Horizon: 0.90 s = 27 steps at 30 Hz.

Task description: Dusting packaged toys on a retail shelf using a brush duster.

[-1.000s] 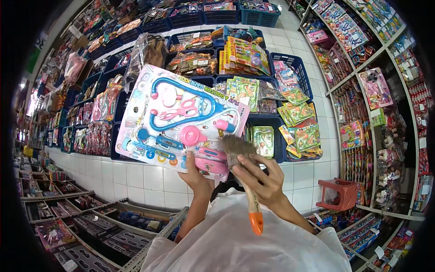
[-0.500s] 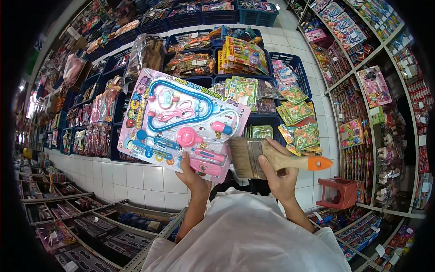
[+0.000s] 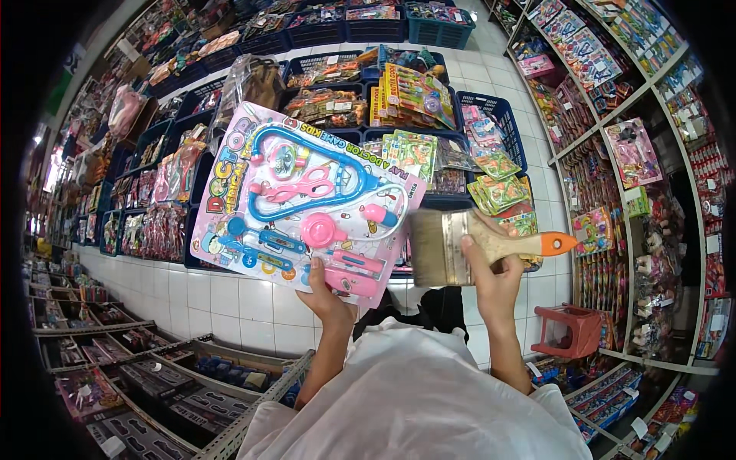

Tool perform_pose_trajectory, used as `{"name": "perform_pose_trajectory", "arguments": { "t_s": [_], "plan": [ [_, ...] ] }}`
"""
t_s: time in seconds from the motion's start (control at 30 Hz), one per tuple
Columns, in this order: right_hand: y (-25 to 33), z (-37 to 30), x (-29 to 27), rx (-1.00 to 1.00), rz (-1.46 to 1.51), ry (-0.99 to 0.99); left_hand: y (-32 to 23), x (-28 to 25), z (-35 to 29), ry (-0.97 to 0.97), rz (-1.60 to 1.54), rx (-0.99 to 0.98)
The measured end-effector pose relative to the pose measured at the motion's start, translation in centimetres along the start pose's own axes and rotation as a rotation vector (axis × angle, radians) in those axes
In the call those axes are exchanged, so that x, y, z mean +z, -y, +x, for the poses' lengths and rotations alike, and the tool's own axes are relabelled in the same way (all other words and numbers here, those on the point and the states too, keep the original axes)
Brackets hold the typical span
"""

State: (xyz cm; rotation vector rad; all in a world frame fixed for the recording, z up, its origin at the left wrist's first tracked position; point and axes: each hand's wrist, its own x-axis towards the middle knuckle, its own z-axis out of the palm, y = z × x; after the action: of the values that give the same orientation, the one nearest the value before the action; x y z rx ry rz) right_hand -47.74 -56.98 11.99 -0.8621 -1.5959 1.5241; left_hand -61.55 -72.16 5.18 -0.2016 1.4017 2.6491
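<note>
A pink toy doctor set on a blister card (image 3: 349, 208) is tilted in front of me, with a blue stethoscope, pink scissors and other small toy tools under clear plastic. My left hand (image 3: 326, 295) grips its lower edge, thumb on the front and fingers behind. In my right hand (image 3: 497, 277) is a wide paintbrush (image 3: 506, 246) with a wooden handle tipped in orange. Its bristles point left, just off the card's right edge, and look slightly blurred. The fingers wrap the handle near the metal band.
Blue crates (image 3: 491, 115) filled with packaged toys stand beyond the card. A shelving rack (image 3: 613, 115) hung with toys rises on the right, near a red plastic stool (image 3: 566, 331). Low shelves (image 3: 192, 383) hold boxes at lower left. White floor tiles (image 3: 253, 307) lie between.
The paintbrush has moved right, away from the card's edge, along with my right hand. The card has shifted slightly left and up in my left hand.
</note>
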Motion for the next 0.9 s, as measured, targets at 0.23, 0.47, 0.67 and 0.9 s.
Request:
{"name": "perform_pose_trajectory", "arguments": {
  "t_s": [0.23, 0.47, 0.67, 0.9],
  "plan": [
    [0.0, -0.3, 1.9, -0.04, -0.004, 0.058, -0.6, 0.1, -0.4, 0.026, -0.098, -0.084],
    [1.4, 0.5, -0.4, -0.14, -0.165, 0.119, -0.7, -0.1, -0.5, 0.02, -0.089, -0.045],
    [0.7, 0.7, -0.7, -0.192, -0.172, 0.263, -0.6, -1.6, -0.6, 0.176, 0.071, -0.045],
    [1.2, 0.9, -2.2, -0.096, -0.031, 0.094, -0.4, -1.9, -0.6, 0.192, 0.116, 0.004]
  ]
}}
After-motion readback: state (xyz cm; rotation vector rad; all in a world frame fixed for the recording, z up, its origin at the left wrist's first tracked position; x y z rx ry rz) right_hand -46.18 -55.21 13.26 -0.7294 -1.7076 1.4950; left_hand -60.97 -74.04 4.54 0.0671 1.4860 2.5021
